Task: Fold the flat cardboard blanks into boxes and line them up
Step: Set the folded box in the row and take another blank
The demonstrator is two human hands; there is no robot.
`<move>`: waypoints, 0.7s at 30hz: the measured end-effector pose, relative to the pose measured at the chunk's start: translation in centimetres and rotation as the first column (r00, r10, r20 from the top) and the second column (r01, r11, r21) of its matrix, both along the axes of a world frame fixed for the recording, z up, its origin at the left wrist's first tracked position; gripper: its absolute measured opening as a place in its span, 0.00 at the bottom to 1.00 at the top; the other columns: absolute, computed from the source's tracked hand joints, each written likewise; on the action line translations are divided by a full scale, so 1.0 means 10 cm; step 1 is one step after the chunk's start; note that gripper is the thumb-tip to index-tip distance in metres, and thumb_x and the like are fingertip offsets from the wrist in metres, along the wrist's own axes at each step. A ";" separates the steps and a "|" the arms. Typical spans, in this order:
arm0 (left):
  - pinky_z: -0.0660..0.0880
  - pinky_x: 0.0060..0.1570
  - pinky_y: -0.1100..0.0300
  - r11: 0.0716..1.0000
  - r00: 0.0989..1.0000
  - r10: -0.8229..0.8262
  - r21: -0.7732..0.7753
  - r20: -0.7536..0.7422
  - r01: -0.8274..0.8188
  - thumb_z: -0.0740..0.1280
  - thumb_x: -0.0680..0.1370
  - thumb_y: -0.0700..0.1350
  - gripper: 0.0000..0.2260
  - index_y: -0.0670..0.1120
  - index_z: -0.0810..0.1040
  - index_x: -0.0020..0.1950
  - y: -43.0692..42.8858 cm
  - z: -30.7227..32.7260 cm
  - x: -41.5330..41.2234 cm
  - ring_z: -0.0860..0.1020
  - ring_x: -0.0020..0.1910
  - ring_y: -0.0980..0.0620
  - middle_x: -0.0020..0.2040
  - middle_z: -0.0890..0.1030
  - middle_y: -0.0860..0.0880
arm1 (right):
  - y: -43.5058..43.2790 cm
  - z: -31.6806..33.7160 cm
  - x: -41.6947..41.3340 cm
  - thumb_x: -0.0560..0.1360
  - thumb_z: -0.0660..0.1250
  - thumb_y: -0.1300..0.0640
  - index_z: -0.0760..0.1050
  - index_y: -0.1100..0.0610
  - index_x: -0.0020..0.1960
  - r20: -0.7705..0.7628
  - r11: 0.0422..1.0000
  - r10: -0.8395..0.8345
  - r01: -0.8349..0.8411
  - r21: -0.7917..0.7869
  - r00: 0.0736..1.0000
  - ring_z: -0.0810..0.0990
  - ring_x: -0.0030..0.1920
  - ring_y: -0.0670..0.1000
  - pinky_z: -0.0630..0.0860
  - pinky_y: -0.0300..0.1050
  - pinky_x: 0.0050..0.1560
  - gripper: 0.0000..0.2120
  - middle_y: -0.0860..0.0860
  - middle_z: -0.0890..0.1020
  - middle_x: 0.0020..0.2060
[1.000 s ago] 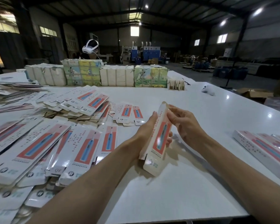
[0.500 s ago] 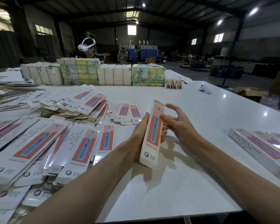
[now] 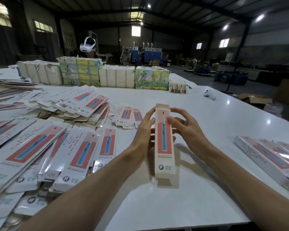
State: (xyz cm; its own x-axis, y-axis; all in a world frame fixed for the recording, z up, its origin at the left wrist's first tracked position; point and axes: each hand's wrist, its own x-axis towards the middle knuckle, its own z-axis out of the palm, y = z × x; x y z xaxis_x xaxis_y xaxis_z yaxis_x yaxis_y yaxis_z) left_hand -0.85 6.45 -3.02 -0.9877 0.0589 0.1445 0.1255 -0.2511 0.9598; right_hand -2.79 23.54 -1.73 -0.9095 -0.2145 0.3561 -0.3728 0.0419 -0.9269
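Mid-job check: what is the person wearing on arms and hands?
Nothing visible. Left forearm and right forearm are bare to the frame's edge, no sleeves. Left grip and right grip show no gloves, rings, watch or bands.

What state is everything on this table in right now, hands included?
Held box: opened into shape, both end flaps untucked.
Left grip: holds the box's left side.
Right grip: pinches the box's upper right side.
Flat blanks: unfolded, heaped on the left.
Finished boxes: folded, lying side by side on the right.
Wrapped bundles: standing in a row at the back.
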 end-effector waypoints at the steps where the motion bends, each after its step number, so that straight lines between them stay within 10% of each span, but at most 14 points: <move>1: 0.83 0.55 0.37 0.998 0.999 -0.048 0.033 0.021 0.047 0.63 0.83 0.61 0.09 0.76 0.80 0.57 -0.01 0.01 0.00 0.87 0.53 0.39 0.55 0.87 0.45 | 0.01 0.02 0.01 0.81 0.71 0.46 0.74 0.49 0.69 -0.011 1.000 0.000 0.000 -0.006 1.000 0.87 0.53 0.58 0.84 0.45 0.51 0.19 0.55 0.88 0.52; 5: 0.85 0.51 0.45 0.983 0.986 -0.163 -0.093 -0.044 0.159 0.75 0.75 0.51 0.33 0.65 0.64 0.76 0.01 -0.05 -0.05 0.87 0.55 0.44 0.60 0.83 0.45 | 0.03 0.05 0.05 0.82 0.70 0.50 0.77 0.51 0.69 -0.034 0.999 0.009 -0.008 0.032 0.999 0.87 0.51 0.57 0.83 0.44 0.50 0.16 0.54 0.89 0.53; 9: 0.81 0.36 0.67 0.948 0.991 -0.097 -0.311 -0.093 0.064 0.81 0.72 0.49 0.40 0.69 0.56 0.70 0.04 -0.07 -0.02 0.86 0.46 0.61 0.55 0.79 0.52 | 0.02 0.04 0.05 0.83 0.70 0.53 0.78 0.55 0.67 0.003 0.999 0.029 -0.029 0.040 1.000 0.88 0.53 0.58 0.85 0.54 0.57 0.14 0.57 0.88 0.52; 21: 0.86 0.51 0.49 0.924 0.986 -0.166 -0.353 -0.019 0.149 0.79 0.76 0.47 0.38 0.66 0.57 0.73 0.11 -0.04 0.15 0.88 0.50 0.45 0.60 0.81 0.46 | 0.05 -0.02 -0.07 0.85 0.64 0.54 0.75 0.54 0.67 0.101 0.990 -0.116 0.123 -0.072 0.988 0.87 0.48 0.59 0.86 0.52 0.51 0.11 0.55 0.88 0.44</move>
